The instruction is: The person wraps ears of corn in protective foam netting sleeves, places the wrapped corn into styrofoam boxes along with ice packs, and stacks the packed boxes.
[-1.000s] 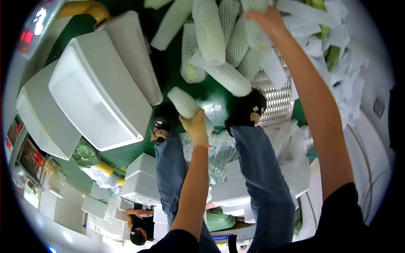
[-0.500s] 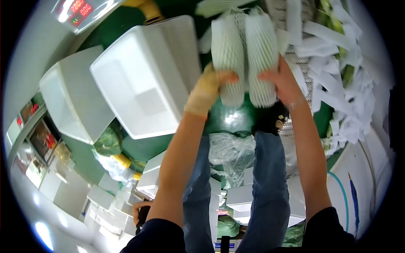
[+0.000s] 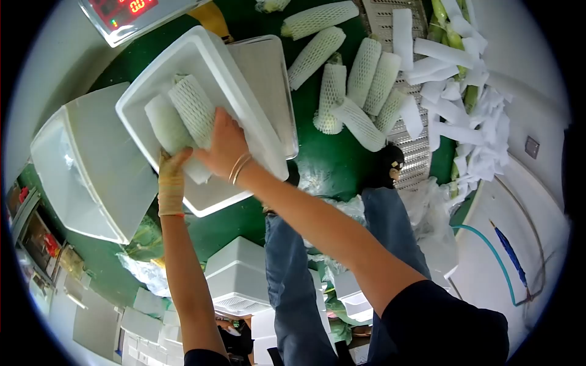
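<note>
A white foam box (image 3: 241,100) stands tilted in front of me. Inside lie long pale-green vegetables in white foam net sleeves, one on the left (image 3: 165,119) and one on the right (image 3: 192,107). My left hand (image 3: 174,171), in a tan glove, is closed round the lower end of the left vegetable. At the right vegetable's side is my right hand (image 3: 226,146), fingers curled against its sleeve, with a bracelet at the wrist. Their exact kind is hidden by the netting.
Several net-sleeved vegetables (image 3: 332,97) lie on the green surface (image 3: 317,158) to the right. Beyond are a perforated metal strip (image 3: 421,152) and loose white foam sleeves (image 3: 482,146). A metal scale platform (image 3: 268,79), a red digital display (image 3: 131,9) and another white box (image 3: 79,165) surround the foam box.
Both hands have swung left from over the green surface into the white box, carrying the net-sleeved vegetables down into it. More sleeved vegetables now show on the green surface.
</note>
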`<action>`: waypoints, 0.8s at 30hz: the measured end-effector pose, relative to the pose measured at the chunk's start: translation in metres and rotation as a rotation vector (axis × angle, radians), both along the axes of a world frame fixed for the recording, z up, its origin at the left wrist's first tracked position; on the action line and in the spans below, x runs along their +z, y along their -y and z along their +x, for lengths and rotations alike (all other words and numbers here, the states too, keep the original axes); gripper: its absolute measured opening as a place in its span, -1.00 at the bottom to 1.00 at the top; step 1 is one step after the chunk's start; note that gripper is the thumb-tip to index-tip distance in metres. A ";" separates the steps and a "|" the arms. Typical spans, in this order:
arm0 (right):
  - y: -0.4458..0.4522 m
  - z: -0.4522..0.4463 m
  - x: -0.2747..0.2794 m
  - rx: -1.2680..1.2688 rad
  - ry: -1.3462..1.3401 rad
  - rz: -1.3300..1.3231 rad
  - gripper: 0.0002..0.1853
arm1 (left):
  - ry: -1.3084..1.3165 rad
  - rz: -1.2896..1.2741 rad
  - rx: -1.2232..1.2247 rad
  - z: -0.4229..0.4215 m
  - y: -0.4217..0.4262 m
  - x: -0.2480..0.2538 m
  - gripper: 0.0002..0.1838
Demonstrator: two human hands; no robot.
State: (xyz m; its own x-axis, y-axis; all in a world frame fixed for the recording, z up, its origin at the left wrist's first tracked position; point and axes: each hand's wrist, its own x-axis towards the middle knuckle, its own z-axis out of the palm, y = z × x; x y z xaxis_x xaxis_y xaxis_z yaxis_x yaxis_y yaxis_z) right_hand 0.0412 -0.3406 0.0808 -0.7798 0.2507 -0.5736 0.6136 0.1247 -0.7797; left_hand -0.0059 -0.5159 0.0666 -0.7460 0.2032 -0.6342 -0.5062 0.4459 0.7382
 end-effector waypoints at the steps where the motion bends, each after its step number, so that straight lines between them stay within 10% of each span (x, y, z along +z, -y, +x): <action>1: -0.006 0.004 0.015 0.008 0.003 0.018 -0.27 | 0.003 0.018 0.008 0.005 -0.016 0.003 -0.54; 3: -0.021 0.033 0.073 0.043 -0.498 0.493 -0.39 | -0.859 -0.605 -0.152 0.025 -0.040 0.018 -0.38; 6: -0.086 0.094 0.086 -0.019 -0.446 0.183 -0.42 | -1.024 -0.595 0.004 0.045 -0.090 0.078 -0.36; 10: -0.183 0.154 -0.024 0.075 0.045 0.640 -0.36 | -0.758 -0.037 -0.175 0.063 -0.211 0.078 -0.53; 14: -0.210 0.203 -0.112 0.175 0.274 0.958 -0.27 | -0.859 -0.297 -0.501 0.035 -0.337 -0.058 -0.43; 18: -0.221 0.232 -0.143 -0.088 0.256 0.802 -0.25 | -0.366 -0.704 -0.723 0.012 -0.382 -0.150 -0.20; 24: -0.274 0.214 -0.076 -0.294 0.162 0.092 -0.25 | -0.157 -0.126 -0.337 0.052 -0.327 -0.141 -0.47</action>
